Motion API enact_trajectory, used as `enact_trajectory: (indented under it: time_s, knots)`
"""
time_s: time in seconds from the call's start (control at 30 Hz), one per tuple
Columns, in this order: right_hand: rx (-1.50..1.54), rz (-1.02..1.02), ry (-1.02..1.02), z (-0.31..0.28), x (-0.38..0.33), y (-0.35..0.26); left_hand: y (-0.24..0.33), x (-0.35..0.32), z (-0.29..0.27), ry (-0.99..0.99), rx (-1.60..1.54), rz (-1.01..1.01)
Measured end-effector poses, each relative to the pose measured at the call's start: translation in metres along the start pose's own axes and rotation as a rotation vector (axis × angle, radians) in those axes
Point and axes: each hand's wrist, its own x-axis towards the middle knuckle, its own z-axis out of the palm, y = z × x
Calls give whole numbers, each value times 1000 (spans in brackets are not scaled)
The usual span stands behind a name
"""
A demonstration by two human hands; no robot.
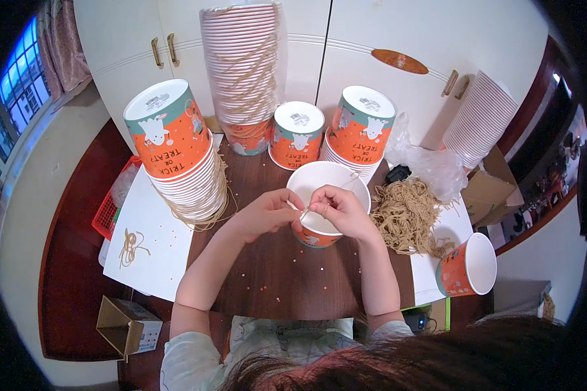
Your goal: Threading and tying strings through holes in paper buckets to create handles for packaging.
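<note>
Open paper bucket (326, 195) mid tabletop (274, 280); cup stacks (241, 65) along the far edge; twine heap (407, 215) right of the bucket; tipped bucket (468, 266) near right edge; paper sheet (153, 244) at left edge.

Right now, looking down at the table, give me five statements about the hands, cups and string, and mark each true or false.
1. Both hands, left hand and right hand, meet over the open paper cup. True.
2. The loose pile of tan string lies to the left of that cup. False: it lies to the right.
3. A cup lying on its side rests near the table's right edge. True.
4. The tall stack of cups at the back is wound with string. True.
5. The small cardboard box stands on the white sheet. False: it sits below the sheet, off it.
</note>
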Motion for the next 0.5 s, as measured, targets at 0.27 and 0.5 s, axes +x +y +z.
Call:
enact_trajectory:
  time_s: [0.27,0.5]
  knots:
    - [16,25,-59,2,0,-2,-13,3,-2,43,87,79]
    - [-19,5,-32,3,0,0,-21,9,-3,134,185,212]
